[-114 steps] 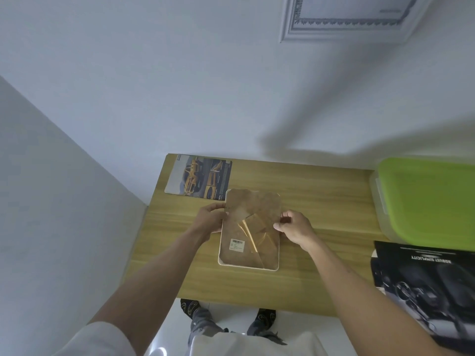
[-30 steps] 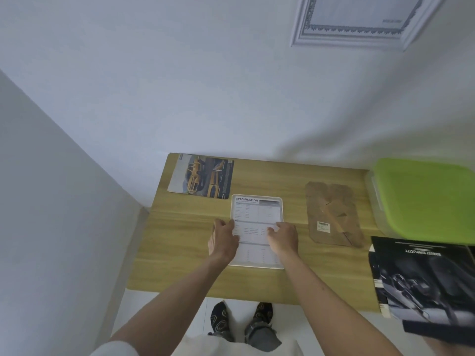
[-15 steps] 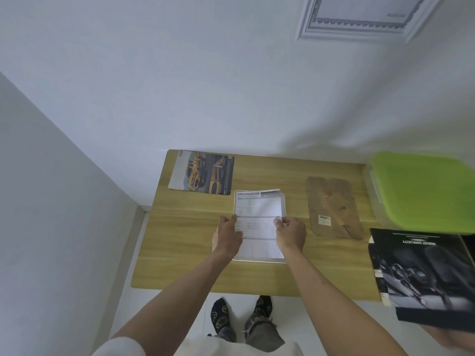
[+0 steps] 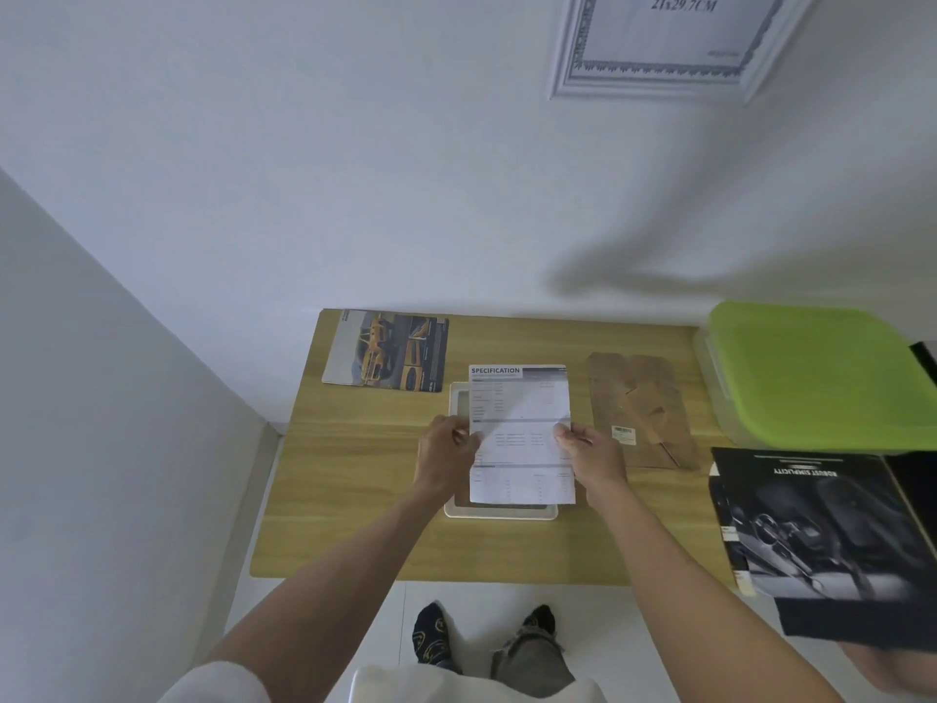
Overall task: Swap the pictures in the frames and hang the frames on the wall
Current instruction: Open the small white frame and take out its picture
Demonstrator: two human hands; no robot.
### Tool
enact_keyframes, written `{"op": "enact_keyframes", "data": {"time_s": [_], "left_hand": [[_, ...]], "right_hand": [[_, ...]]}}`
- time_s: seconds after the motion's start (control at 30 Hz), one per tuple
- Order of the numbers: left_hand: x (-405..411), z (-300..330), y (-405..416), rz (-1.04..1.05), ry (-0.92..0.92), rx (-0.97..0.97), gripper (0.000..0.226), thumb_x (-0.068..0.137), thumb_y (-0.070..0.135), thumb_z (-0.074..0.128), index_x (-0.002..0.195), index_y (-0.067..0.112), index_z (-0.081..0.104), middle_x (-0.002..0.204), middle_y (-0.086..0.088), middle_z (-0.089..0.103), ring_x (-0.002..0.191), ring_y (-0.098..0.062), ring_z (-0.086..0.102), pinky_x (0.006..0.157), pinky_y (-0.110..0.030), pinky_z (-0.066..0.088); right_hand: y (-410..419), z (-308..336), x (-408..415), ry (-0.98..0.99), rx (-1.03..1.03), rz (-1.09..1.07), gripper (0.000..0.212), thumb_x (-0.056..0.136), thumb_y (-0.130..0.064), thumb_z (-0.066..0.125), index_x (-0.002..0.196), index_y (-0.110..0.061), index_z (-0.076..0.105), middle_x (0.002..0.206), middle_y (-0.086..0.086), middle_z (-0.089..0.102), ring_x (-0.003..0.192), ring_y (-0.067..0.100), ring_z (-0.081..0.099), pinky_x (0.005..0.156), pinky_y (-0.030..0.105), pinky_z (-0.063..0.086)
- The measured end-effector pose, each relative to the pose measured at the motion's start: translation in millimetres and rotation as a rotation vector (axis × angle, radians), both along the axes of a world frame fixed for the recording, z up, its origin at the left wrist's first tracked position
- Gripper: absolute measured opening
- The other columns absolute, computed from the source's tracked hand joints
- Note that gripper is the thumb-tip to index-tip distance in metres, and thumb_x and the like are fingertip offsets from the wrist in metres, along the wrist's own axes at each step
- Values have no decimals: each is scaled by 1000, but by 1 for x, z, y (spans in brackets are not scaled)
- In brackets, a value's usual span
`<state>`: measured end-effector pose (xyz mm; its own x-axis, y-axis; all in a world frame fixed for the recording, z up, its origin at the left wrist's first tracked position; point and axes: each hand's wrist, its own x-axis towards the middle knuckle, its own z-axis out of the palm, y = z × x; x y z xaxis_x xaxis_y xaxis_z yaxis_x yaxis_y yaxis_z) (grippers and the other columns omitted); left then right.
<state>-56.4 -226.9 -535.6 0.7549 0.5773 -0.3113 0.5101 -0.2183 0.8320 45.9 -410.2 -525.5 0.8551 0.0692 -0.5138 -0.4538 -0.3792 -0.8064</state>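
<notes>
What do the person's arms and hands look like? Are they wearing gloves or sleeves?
No gloves: the left hand and right hand are bare, with no rings or watch that I can see. Both forearms are bare too. A white sleeve shows at the left upper arm, so it looks like a short-sleeved white top.

A table (image 4: 355, 499) fills the middle of the frame, its far edge against the wall. At its centre lies a frame (image 4: 499, 512), with a specification sheet (image 4: 519, 413) over it, held at its left edge by the left hand (image 4: 441, 461) and at its right edge by the right hand (image 4: 596, 456). A car picture (image 4: 388, 357) lies in the table's upper left corner. Right of the sheet lies a backing board (image 4: 641, 403). Further right sits a lidded box (image 4: 816, 372), and below it a booklet (image 4: 821, 530) at the lower right. A second frame (image 4: 659, 48) hangs on the wall, upper right.
</notes>
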Motion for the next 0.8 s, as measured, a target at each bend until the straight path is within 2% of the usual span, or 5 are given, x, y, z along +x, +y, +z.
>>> {"op": "enact_keyframes", "data": {"time_s": [0.13, 0.27, 0.43, 0.6, 0.8], "left_hand": [[17, 10, -18, 1, -41, -271, 7, 85, 10, 69, 91, 15, 70, 90, -4, 74, 90, -27, 70, 84, -46, 58], [38, 14, -56, -46, -36, -333, 12, 84, 4, 69, 93, 11, 68, 92, -8, 73, 90, -27, 71, 83, -48, 59], [65, 12, -127, -114, -21, -397, 22, 84, -6, 64, 101, 8, 65, 97, -17, 70, 91, -29, 71, 80, -47, 60], [85, -5, -206, -179, 51, -391, 30, 81, -4, 66, 104, 15, 66, 96, -16, 69, 87, -26, 72, 75, -46, 61], [108, -23, -285, -248, 107, -353, 44, 74, -3, 66, 111, 22, 64, 82, -9, 65, 85, -31, 71, 72, -51, 60]], "right_hand": [[-31, 20, 10, -1, 26, 36, 11, 91, -19, 69, 101, -14, 68, 93, -4, 67, 83, 10, 64, 64, 25, 48], [-79, 23, 26, 18, 11, 97, 34, 82, -3, 68, 112, -17, 63, 111, 5, 67, 97, 20, 66, 75, 34, 56], [-156, 28, 42, -15, -15, 125, 48, 84, 8, 63, 122, -21, 55, 110, -8, 58, 104, 13, 54, 70, 22, 44], [-241, 12, 57, 51, -87, 116, 55, 80, 7, 65, 125, -24, 56, 105, 6, 66, 101, 23, 65, 84, 42, 56], [-324, -10, 74, 48, -169, 113, 56, 71, 3, 67, 115, -32, 61, 100, 6, 71, 97, 24, 69, 88, 46, 56]]}}
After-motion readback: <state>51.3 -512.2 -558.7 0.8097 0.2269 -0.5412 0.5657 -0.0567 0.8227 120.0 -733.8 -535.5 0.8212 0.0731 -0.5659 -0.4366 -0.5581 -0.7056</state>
